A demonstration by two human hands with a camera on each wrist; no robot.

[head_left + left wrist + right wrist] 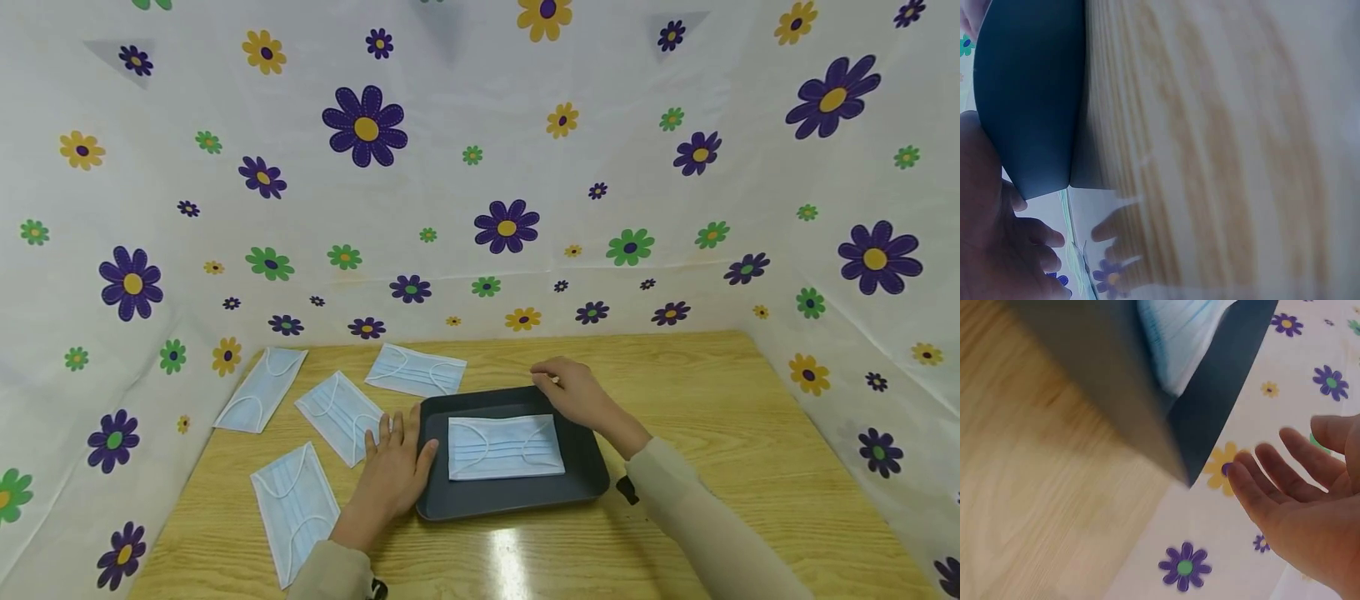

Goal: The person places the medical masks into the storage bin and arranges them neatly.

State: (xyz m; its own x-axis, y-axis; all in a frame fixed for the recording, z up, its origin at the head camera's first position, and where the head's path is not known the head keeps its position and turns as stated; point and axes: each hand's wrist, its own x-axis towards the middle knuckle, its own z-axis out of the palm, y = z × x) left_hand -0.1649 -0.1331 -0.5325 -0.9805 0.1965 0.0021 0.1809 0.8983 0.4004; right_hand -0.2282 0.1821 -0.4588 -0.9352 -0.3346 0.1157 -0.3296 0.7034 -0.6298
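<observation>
Spreading loose fingers, the left hand (394, 468) touches the left edge of the dark tray (510, 496); the right hand (576, 394), fingers relaxed around nothing, is near its far right corner. One mask (504, 450) lies inside, four other masks (296, 510) on the table (712, 400).

The right sleeve (701, 521) is pale beige, long and plain, with soft creases, and narrows to a close cuff at the wrist. The left sleeve (330, 573) is the same beige, with only its end in view. A small black piece (627, 490) sits beside the right cuff, and a black fitting (378, 589) shows at the left one, too small to identify. The left hand (395, 467) and right hand (577, 392) are bare.
</observation>
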